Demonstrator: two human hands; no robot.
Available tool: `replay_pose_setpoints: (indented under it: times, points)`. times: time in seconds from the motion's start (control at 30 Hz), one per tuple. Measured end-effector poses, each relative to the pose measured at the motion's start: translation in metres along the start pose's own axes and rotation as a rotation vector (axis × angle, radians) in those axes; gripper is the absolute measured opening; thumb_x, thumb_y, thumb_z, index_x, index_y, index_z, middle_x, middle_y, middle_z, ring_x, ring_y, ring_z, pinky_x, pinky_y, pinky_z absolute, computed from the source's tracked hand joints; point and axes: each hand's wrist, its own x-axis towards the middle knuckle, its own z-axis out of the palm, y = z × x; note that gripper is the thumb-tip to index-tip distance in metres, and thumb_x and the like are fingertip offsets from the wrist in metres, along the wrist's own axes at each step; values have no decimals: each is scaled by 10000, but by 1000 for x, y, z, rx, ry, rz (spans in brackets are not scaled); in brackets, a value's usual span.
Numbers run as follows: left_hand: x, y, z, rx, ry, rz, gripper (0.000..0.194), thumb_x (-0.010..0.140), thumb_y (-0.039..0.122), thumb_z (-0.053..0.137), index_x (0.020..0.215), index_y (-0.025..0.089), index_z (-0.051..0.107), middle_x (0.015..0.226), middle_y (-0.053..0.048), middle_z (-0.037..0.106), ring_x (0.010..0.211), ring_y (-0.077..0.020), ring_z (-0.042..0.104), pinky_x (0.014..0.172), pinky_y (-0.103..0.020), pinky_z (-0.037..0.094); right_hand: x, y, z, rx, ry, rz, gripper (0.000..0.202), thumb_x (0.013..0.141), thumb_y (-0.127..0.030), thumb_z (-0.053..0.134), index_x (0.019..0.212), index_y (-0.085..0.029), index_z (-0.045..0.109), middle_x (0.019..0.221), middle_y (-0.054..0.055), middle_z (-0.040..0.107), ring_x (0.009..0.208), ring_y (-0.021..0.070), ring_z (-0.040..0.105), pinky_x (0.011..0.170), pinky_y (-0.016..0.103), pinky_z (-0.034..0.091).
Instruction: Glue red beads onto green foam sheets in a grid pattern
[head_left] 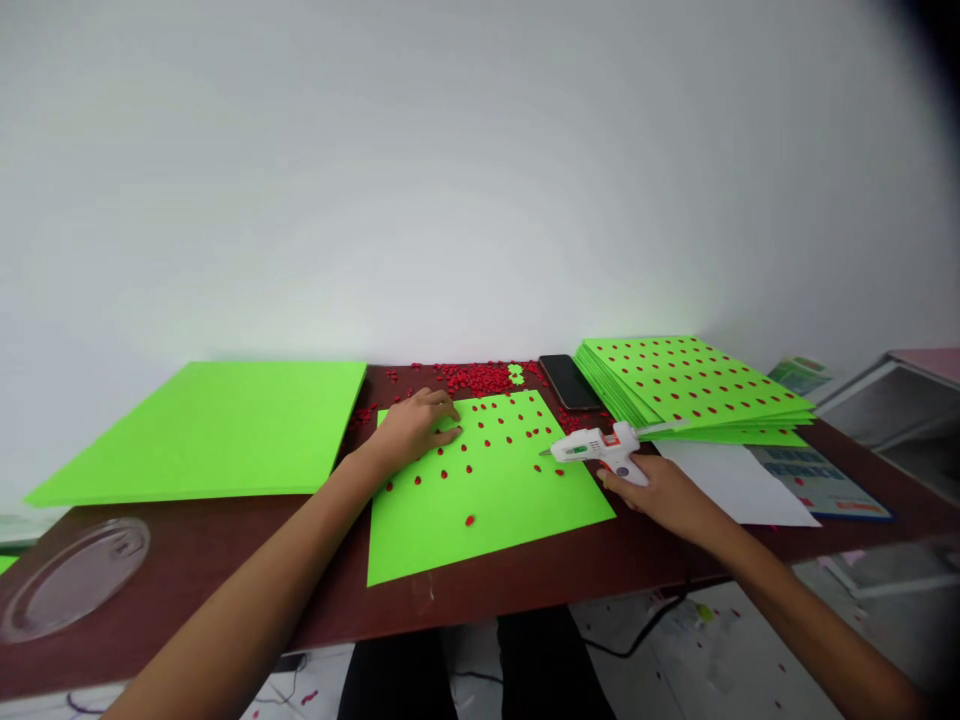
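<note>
The green sheet [517, 500] lies mid-tabletop [405, 610], red bits dotting its upper half. Reading that sheet as a clock, the left hand [411, 428] rests at 10, fingers released, thumb apart. The right hand [664, 490], at 3, grasps the glue gun [616, 450], its nozzle over the sheet. A red pile [476, 379] spreads at 12, the phone [570, 383] at 1, the dotted stack [686, 385] at 2, the plain stack [225, 430] at 9.
</note>
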Motion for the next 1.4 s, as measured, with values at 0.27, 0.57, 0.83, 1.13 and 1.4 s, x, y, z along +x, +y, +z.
replay_pose_setpoints:
  times: [0.27,0.57,0.83,1.13,1.4]
  points:
    - [0,0,0,17,1,3,198,978,367,670,1088,221,744,1177,-58,708,1088,-248,633,787,-309,522,1,0,0,-44,-5,-4,444,912,-573,535,614,-243,546,584,54,653,589,244,597,604,337,380]
    - [0,-1,1,21,5,5,199,982,377,673,1092,226,743,1176,-55,708,1092,-248,633,773,-307,518,1,-1,1,-50,13,0,439,911,-560,544,607,-244,550,576,53,659,583,244,602,613,339,389]
    - [0,0,-1,9,1,1,172,979,350,678,1077,221,734,1161,-56,703,1058,-240,628,777,-300,512,-2,-3,-4,-12,31,-21,420,890,-573,590,665,-219,619,609,47,675,604,239,605,590,312,398]
    - [0,0,1,0,-3,0,175,980,361,677,1068,221,733,1143,-62,697,1052,-244,625,789,-305,511,3,1,-4,-30,38,-10,403,902,-560,603,716,-206,652,640,52,690,615,238,610,608,315,413]
    - [-1,-3,3,-42,5,-5,164,979,349,672,1061,222,735,1165,-63,694,1083,-250,619,826,-321,515,-9,5,-2,141,59,30,444,920,-613,568,693,-232,597,604,21,651,600,215,618,606,311,452]
